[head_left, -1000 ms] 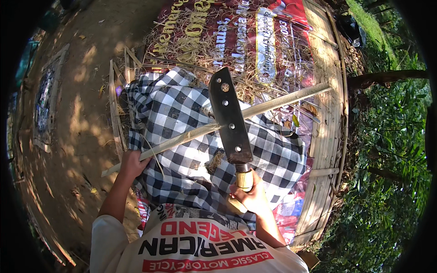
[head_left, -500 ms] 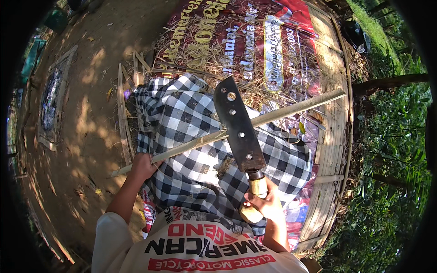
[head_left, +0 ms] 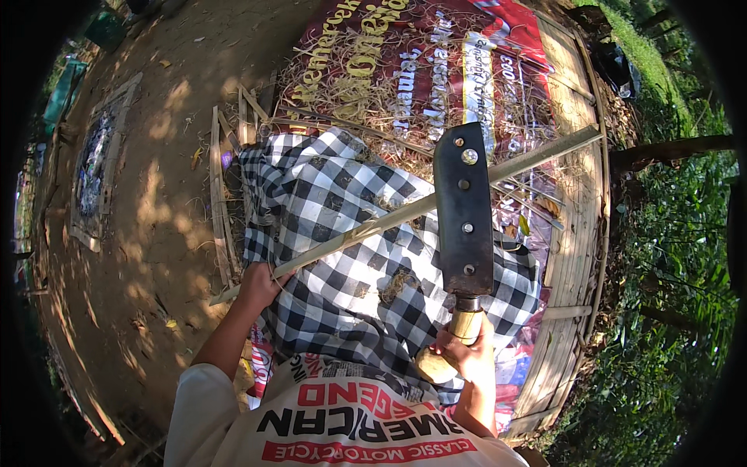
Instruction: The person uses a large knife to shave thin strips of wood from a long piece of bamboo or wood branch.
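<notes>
My left hand (head_left: 261, 285) is closed around the lower left part of a long split bamboo strip (head_left: 350, 240). The strip slants up to the right, across a black-and-white checked cloth (head_left: 311, 183) spread over my lap. In my right hand (head_left: 467, 348) is the wooden handle of a machete (head_left: 464, 210). Its broad dark blade, pierced by a row of holes, points away from me and lies across the strip, hiding a short stretch of it. Whether the edge touches the strip I cannot tell. Thin shavings lie on the cloth.
Beyond the cloth a red printed banner (head_left: 513, 93) is strewn with curly shavings (head_left: 342, 70). A bamboo slat platform (head_left: 572, 257) runs along the right, with green plants (head_left: 677, 249) past its edge. Bamboo pieces (head_left: 219, 194) stand left of the cloth, beside bare dirt ground (head_left: 156, 296).
The machete has shifted right along the strip, and its blade has turned from leaning left to nearly upright. My left hand keeps its hold on the strip. The whole view has shifted slightly.
</notes>
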A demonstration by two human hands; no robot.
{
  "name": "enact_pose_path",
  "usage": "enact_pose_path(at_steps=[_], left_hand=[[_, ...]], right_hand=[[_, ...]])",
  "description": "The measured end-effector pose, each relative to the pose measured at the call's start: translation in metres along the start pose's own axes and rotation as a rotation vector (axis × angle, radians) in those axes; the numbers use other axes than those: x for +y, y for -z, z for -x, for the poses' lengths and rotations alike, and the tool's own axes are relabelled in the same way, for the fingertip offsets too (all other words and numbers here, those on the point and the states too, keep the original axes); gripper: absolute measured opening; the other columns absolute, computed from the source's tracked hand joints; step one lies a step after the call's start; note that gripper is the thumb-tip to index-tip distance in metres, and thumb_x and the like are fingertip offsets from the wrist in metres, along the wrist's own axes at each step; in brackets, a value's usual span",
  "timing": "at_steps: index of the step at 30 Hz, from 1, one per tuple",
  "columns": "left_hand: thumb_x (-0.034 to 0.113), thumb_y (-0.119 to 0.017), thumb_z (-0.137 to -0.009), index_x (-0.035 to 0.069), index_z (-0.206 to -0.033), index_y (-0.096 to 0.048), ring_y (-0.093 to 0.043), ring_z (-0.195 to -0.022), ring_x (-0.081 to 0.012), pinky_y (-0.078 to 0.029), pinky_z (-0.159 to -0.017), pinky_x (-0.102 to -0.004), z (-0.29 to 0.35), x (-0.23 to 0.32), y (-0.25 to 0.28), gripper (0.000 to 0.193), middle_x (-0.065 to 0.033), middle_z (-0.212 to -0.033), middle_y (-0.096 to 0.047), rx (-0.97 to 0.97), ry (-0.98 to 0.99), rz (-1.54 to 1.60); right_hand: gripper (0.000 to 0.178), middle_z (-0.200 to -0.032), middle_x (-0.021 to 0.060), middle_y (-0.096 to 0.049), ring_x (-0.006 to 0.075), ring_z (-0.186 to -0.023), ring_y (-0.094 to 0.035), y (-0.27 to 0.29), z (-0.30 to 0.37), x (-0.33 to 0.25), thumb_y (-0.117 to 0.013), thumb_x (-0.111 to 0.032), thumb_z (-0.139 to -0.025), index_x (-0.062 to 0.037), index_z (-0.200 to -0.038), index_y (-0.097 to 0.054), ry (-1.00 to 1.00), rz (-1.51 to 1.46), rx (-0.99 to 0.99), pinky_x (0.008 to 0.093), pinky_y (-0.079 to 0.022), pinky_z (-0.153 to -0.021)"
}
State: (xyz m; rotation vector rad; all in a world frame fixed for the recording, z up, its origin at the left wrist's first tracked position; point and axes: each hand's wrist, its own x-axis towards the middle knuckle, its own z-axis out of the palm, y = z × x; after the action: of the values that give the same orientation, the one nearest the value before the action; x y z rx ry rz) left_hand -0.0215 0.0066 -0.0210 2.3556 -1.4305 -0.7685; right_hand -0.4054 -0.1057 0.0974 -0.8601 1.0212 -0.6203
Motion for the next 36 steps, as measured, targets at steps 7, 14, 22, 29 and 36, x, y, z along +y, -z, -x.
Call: enact_pose_path(at_steps=[7,14,22,29,36], left_hand=[[0.049,-0.068,-0.080,-0.003,-0.063,-0.065,-0.059,-0.060,-0.0434,-0.046,-0.056,-0.0483,0.002,-0.015,-0.005,0.054,-0.0253,-0.059,-0.056,0.088,-0.088,-0.041],[0.050,-0.067,-0.080,-0.004,-0.061,-0.063,-0.059,-0.060,-0.0436,-0.047,-0.057,-0.0482,0.002,0.001,0.000,0.057,-0.0250,-0.057,-0.056,0.017,0.017,-0.015],[0.051,-0.067,-0.080,-0.004,-0.063,-0.064,-0.061,-0.062,-0.0421,-0.048,-0.058,-0.0474,0.004,-0.001,-0.008,0.057,-0.0248,-0.060,-0.058,0.054,-0.003,-0.054],[0.047,-0.066,-0.081,-0.006,-0.061,-0.062,-0.059,-0.061,-0.0445,-0.046,-0.056,-0.0494,-0.003,0.009,0.004,0.057,-0.0272,-0.058,-0.055,0.028,0.003,-0.071],[0.059,-0.064,-0.079,-0.005,-0.060,-0.063,-0.060,-0.058,-0.0421,-0.049,-0.056,-0.0460,0.005,0.010,0.003,0.066,-0.0244,-0.055,-0.056,0.112,-0.015,-0.059]], right_hand=[[0.037,-0.074,0.0055,-0.061,0.0111,-0.063,-0.060,-0.016,-0.005,0.015,-0.068,0.007,-0.076,-0.0002,-0.108,-0.052,-0.226,0.055,-0.241,0.0255,-0.051,-0.060],[0.041,-0.076,0.0018,-0.059,0.0096,-0.072,-0.058,-0.026,0.007,0.031,-0.065,0.009,-0.073,0.0010,-0.111,-0.053,-0.104,0.258,-0.222,0.0260,-0.049,-0.070],[0.039,-0.074,0.0066,-0.062,0.0120,-0.062,-0.061,-0.023,0.013,0.031,-0.063,0.008,-0.074,0.0010,-0.110,-0.051,-0.136,0.067,-0.122,0.0266,-0.051,-0.059],[0.034,-0.075,0.0071,-0.062,0.0126,-0.061,-0.061,-0.019,0.011,0.030,-0.065,0.009,-0.076,0.0013,-0.106,-0.052,-0.153,0.159,-0.273,0.0271,-0.052,-0.059],[0.039,-0.073,0.0087,-0.062,0.0179,-0.062,-0.064,-0.016,0.008,0.061,-0.064,0.010,-0.073,0.0012,-0.110,-0.053,-0.293,-0.164,-0.284,0.0329,-0.056,-0.060]])
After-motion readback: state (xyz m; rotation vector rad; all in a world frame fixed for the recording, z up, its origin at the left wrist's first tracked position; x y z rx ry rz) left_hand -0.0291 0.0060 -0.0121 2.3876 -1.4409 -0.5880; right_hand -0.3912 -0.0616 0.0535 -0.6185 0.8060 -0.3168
